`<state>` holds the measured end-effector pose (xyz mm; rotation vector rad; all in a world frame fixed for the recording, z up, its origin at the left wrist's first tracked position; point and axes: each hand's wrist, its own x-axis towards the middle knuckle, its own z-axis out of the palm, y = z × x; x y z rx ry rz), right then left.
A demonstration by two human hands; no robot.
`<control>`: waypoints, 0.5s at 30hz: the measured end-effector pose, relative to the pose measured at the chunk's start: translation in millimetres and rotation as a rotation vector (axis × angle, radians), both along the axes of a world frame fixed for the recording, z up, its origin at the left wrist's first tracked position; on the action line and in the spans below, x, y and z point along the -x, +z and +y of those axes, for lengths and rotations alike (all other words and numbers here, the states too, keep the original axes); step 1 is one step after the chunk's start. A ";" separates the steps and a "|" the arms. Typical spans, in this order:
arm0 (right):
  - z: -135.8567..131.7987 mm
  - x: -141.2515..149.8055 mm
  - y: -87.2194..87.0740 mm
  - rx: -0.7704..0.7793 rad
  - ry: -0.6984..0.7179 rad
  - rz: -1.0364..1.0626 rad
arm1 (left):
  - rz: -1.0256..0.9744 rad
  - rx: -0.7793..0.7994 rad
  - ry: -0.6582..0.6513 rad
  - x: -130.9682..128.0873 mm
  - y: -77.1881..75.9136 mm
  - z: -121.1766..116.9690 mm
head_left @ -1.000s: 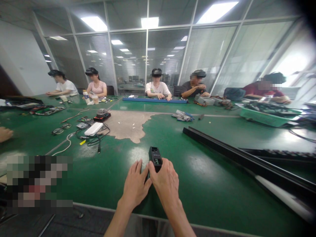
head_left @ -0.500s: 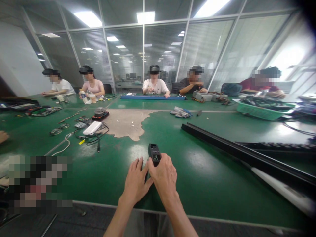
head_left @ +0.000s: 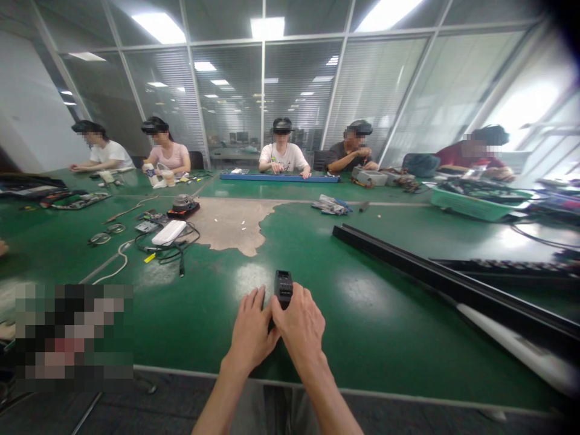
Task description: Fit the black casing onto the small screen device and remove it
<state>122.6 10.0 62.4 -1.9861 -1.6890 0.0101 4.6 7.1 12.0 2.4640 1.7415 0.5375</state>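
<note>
A narrow black plastic case (head_left: pixel 284 283) with slots and square openings on its top stands out on the green table in front of me. My right hand (head_left: pixel 301 314) grips it from the right, fingers bent over its side and thumb on the near left. Along its left side lies my left hand (head_left: pixel 251 326), thumb and index finger around the near end, the other fingers stretched forward on the table. Both hands cover the near part of the case, so its full length is hidden.
Long black rails (head_left: pixel 408 260) and a white strip (head_left: pixel 507 344) lie to the right. A white power bank (head_left: pixel 169 233) with black cables, glasses (head_left: pixel 106 234) and a black-and-orange part (head_left: pixel 183 206) are on the left. Gloves (head_left: pixel 331 205) and a green basket (head_left: pixel 475 202) sit farther off. Several people sit opposite.
The black case has tipped slightly and moved a little nearer to me, its lower opening now less visible. Both hands stay on it, almost in place.
</note>
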 end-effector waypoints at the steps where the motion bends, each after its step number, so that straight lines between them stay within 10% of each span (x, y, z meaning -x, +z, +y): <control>1: -1.1 0.1 -2.9 0.007 -0.002 -0.005 | -0.005 0.003 0.004 0.3 -0.1 0.2; 15: -1.3 3.1 -24.4 0.016 -0.047 0.071 | 0.035 0.030 0.049 0.6 -2.8 1.4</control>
